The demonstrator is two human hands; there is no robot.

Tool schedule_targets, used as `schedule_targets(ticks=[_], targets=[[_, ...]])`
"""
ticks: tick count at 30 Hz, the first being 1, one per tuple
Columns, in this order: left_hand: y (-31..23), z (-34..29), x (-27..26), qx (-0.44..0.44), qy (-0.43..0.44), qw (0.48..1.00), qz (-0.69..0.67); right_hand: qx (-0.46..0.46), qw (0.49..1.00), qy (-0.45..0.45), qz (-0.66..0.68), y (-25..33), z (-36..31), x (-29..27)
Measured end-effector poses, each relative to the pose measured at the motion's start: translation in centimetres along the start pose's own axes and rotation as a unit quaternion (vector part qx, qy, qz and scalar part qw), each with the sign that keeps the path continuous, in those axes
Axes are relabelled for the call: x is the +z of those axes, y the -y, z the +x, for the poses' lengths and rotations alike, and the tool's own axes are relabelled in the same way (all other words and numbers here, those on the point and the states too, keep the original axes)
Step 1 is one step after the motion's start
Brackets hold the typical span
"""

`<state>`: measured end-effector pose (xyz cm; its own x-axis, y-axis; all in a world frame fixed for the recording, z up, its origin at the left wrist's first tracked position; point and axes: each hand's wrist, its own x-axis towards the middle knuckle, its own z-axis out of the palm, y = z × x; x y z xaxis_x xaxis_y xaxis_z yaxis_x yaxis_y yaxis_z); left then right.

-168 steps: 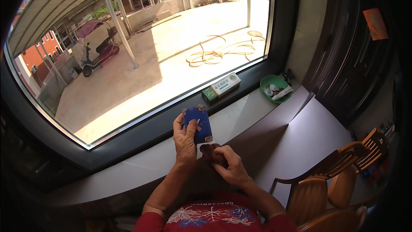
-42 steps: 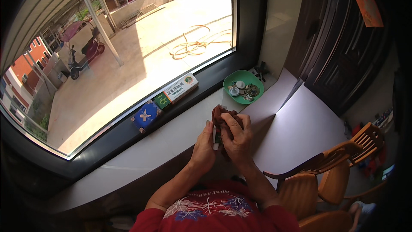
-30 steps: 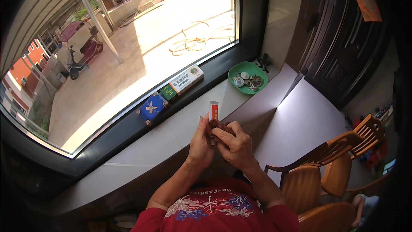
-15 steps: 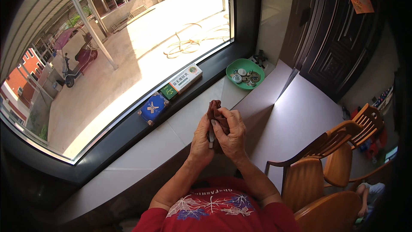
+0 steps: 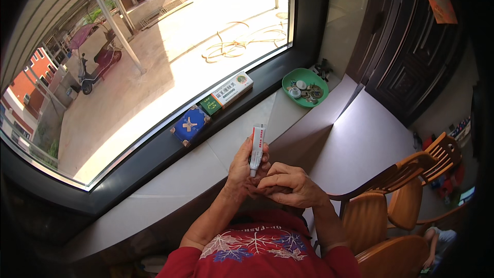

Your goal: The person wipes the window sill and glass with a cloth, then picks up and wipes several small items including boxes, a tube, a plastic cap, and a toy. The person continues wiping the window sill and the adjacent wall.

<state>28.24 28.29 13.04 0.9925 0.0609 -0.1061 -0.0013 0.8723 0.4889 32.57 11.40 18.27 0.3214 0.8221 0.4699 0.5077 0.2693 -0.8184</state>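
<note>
White tube [image 5: 257, 148]: gripped in the left hand [image 5: 240, 169]
Right hand [image 5: 290, 185]: knuckles up, curled round brown cloth [image 5: 251, 190] (mostly hidden)
Forearms [image 5: 212, 221]: angled inward toward near edge of sill [image 5: 170, 188]

- A white sill [image 5: 170, 185] runs slantwise below the window, a faint seam crossing it.
- A dark ledge [image 5: 136, 179] borders it along the window side.
- On the ledge lie a blue box [image 5: 189, 125] and, just beside it, a green-and-white carton [image 5: 231, 91].
- At the sill's far right end sits a green bowl [image 5: 309, 74], with a small dark object [image 5: 324, 68] near its rim.
</note>
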Motion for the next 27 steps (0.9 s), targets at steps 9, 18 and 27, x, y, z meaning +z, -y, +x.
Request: schedule_targets(ticks=[9, 18, 27], targets=[[0.3, 0.1, 4.7, 0.105, -0.061, 0.992, 0.039, 0.029, 0.902, -0.3, -0.31, -2.4, 3.3, 2.5], [0.2, -1.5, 2.2, 0.047, -0.068, 0.995, 0.059, 0.044, 0.986, -0.09, -0.136, -0.3, -0.4, 2.0], [0.8, -1.7, 3.4, 0.07, -0.048, 0.996, 0.005, 0.05, 0.946, -0.3, -0.112, -1.3, 1.8, 2.8]])
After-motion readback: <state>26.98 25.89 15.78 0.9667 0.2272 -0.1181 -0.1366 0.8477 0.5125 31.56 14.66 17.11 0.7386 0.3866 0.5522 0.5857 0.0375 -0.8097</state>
